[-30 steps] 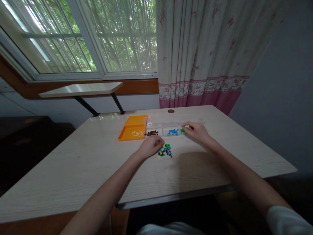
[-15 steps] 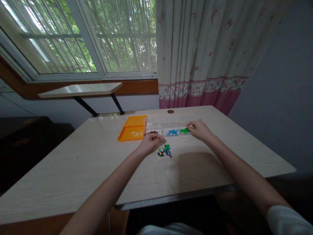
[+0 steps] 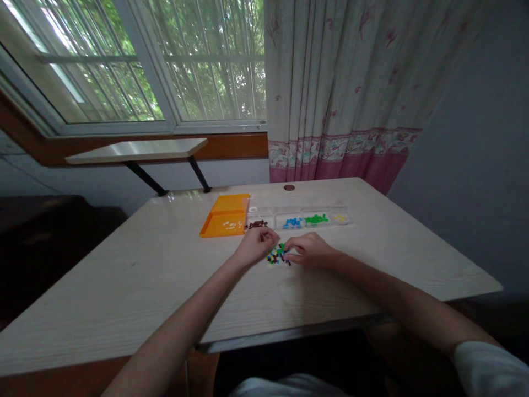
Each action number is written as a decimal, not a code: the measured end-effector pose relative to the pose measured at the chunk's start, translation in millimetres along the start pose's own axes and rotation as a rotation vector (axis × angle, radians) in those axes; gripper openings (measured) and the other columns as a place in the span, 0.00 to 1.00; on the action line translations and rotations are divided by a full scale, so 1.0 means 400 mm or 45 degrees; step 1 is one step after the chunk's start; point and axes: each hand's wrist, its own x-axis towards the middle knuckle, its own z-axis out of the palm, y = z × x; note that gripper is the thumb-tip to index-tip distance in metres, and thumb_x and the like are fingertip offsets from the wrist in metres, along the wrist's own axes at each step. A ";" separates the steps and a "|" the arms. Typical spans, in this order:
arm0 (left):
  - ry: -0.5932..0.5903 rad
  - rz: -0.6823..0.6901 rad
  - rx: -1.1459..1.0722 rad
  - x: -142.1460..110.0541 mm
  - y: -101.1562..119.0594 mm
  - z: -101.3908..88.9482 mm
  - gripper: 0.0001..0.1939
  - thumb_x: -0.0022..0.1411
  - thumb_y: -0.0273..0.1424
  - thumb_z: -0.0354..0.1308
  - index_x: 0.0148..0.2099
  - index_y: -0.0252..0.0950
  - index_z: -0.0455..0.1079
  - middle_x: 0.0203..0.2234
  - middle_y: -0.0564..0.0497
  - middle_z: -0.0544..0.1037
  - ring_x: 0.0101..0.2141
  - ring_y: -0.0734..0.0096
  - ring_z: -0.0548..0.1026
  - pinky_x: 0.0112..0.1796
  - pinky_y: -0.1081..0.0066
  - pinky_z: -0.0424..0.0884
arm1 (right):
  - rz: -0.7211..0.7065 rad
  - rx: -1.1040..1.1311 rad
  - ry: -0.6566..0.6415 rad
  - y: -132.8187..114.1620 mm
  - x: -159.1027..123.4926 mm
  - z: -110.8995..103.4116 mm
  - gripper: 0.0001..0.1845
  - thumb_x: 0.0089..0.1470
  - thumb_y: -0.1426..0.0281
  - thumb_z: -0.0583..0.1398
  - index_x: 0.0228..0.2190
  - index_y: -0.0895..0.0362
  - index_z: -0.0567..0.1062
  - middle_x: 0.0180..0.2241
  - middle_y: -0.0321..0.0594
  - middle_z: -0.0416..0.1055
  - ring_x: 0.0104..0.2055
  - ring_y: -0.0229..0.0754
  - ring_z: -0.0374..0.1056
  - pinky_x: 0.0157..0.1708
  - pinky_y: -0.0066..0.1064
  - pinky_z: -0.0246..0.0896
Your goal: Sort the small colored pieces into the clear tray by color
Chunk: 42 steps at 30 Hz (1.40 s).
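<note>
A mixed pile of small coloured pieces (image 3: pixel 274 257), green, blue, brown and yellow, lies on the table between my hands. My left hand (image 3: pixel 258 244) is at the pile's upper left, its fingertips pinched together. Whatever they hold, if anything, is too small to make out. From the right, my right hand (image 3: pixel 312 250) reaches to the pile with thumb and forefinger apart around its edge. Behind it, a clear compartment box (image 3: pixel 303 212) has brown pieces (image 3: pixel 257 224), blue pieces (image 3: pixel 292 223), green pieces (image 3: pixel 316 219) and a few yellow pieces (image 3: pixel 339 218) in separate sections.
An orange open case (image 3: pixel 226 204) with some whitish pieces (image 3: pixel 232 225) adjoins the clear box on the left. A small raised shelf (image 3: pixel 138 150) stands at the table's back left. Near the back edge is a round brown cable hole (image 3: pixel 289 188). Window and curtain are behind.
My right hand has moved from the green section of the box down and left to the pile, and its fingers have parted. My left hand has barely moved.
</note>
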 end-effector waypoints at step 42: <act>-0.246 -0.077 -0.492 -0.014 0.035 0.009 0.14 0.45 0.37 0.61 0.27 0.28 0.71 0.14 0.56 0.66 0.16 0.85 0.56 0.18 0.80 0.50 | -0.292 -0.040 0.332 0.047 0.001 0.003 0.12 0.53 0.65 0.54 0.34 0.55 0.75 0.14 0.30 0.65 0.17 0.30 0.58 0.22 0.20 0.52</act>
